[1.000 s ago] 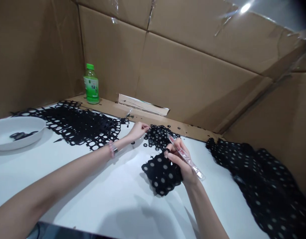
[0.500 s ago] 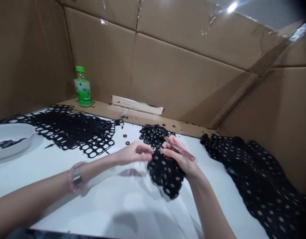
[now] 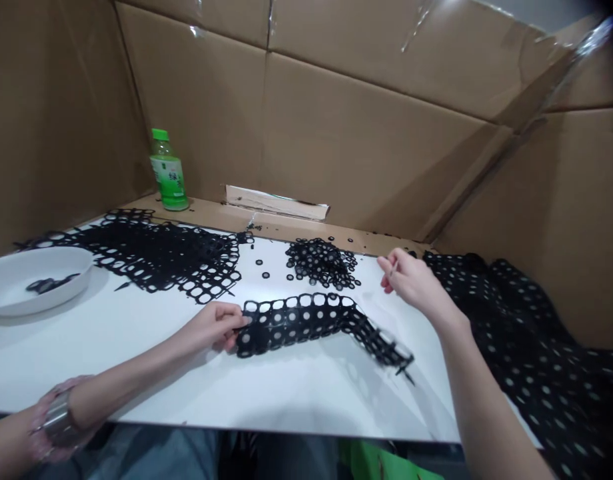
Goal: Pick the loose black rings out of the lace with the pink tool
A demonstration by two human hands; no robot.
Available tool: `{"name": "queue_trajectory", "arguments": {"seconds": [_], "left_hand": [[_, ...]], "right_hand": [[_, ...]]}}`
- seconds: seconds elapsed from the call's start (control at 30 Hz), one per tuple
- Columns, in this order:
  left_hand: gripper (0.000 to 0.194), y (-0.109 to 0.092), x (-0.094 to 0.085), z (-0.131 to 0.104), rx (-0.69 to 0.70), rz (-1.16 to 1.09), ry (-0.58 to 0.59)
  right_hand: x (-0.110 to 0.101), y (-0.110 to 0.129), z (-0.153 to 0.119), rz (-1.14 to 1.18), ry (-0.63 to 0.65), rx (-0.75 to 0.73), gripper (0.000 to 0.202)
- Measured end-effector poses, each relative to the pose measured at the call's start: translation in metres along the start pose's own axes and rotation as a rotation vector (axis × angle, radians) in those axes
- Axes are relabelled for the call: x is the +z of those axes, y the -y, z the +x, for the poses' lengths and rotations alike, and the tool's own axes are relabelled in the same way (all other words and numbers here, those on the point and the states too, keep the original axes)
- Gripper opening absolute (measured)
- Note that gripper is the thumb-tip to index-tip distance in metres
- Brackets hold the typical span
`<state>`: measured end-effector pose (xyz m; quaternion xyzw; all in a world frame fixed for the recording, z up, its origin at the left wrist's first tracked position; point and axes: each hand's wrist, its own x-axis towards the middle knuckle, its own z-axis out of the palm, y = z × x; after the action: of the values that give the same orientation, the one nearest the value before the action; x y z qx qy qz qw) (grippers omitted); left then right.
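Black, flexible-looking sheet (image 3: 296, 327) runs from your left hand (image 3: 221, 327) across the middle of the white table (image 3: 286, 400), nearer you than the pile of small black rings (image 3: 320, 263). Your left thumb and fingers pinch its left end tightly; your right hand (image 3: 406, 277) is up near the dotted black sheets (image 3: 531, 367), apart from the strip, its fingers drawn close together, and you cannot tell from here what, if anything, sits between them. To handle this piece well, keep that pinch right at the edge, so the rows stay readable, and let the bent right-hand end straighten before you work along it; thin webs like these would probably tear or snag if tugged sideways. Along the far edge runs a row of large, open, rounded holes, lattice-like, while the rows below show smaller pale round spots set in solid matte black. The right end kinks down towards you into ragged, blurred prongs. To the left, the black mesh (image 3: 161, 253) lies tangled and lacy beside the smooth white bowl (image 3: 61, 300), with folded brown cardboard (image 3: 366, 153) walling in the back.
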<state>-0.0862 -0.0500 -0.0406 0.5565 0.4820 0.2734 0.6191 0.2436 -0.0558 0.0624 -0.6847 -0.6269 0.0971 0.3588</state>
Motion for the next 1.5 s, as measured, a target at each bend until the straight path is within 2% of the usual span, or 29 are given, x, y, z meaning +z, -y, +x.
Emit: {"name": "queue_trajectory", "arguments": {"seconds": [0.07,0.13,0.2,0.27,0.3,0.37,0.43,0.47,0.53,0.63,0.73,0.83,0.9,1.1,1.33,1.5], "left_hand": [[0.031,0.002,-0.004,0.0,0.045,0.053,-0.005],[0.031,-0.001,-0.004,0.001,0.073,0.048,-0.019],[0.032,-0.007,-0.002,0.002,0.077,-0.015,-0.042],[0.032,-0.014,0.001,0.004,0.081,-0.07,-0.03],[0.031,-0.017,0.002,0.005,0.076,-0.086,-0.012],[0.031,-0.021,0.002,0.005,0.034,-0.133,0.037],[0.032,-0.02,0.0,0.004,-0.053,-0.237,0.061],[0.033,-0.019,-0.001,0.002,-0.101,-0.291,0.063],[0.034,-0.013,-0.007,-0.003,-0.181,-0.313,0.066],[0.037,-0.002,-0.016,-0.01,-0.203,-0.122,0.09],[0.039,0.005,-0.023,-0.012,-0.105,0.07,0.088],[0.039,0.006,-0.027,-0.011,-0.047,0.173,0.089],[0.038,0.005,-0.028,-0.011,-0.045,0.209,0.086],[0.036,0.0,-0.026,-0.017,-0.057,0.228,0.071],[0.034,-0.004,-0.026,-0.018,-0.071,0.234,0.076],[0.03,-0.006,-0.025,-0.021,-0.026,0.25,0.081]], "right_hand": [[0.001,0.005,0.006,0.042,-0.086,0.03,0.033],[0.002,0.028,-0.001,0.352,-0.127,-0.021,0.035],[0.003,0.061,-0.024,0.7,-0.189,-0.16,0.034],[0.008,0.093,-0.057,0.934,-0.291,-0.32,0.034],[0.012,0.105,-0.074,0.999,-0.341,-0.353,0.032],[0.027,0.119,-0.102,1.082,-0.29,-0.342,0.028],[0.047,0.121,-0.117,1.146,-0.037,-0.283,0.033],[0.057,0.119,-0.119,1.181,0.072,-0.193,0.037],[0.078,0.114,-0.112,1.313,0.107,-0.002,0.037],[0.108,0.11,-0.09,1.437,0.033,0.226,0.026],[0.143,0.104,-0.072,1.361,0.103,0.258,0.021],[0.173,0.09,-0.066,1.193,0.25,0.168,0.026],[0.183,0.082,-0.067,1.141,0.283,0.121,0.026],[0.18,0.078,-0.072,0.898,0.336,0.098,0.032],[0.182,0.078,-0.073,0.877,0.393,0.077,0.028],[0.179,0.079,-0.074,0.811,0.416,0.034,0.026]]}}
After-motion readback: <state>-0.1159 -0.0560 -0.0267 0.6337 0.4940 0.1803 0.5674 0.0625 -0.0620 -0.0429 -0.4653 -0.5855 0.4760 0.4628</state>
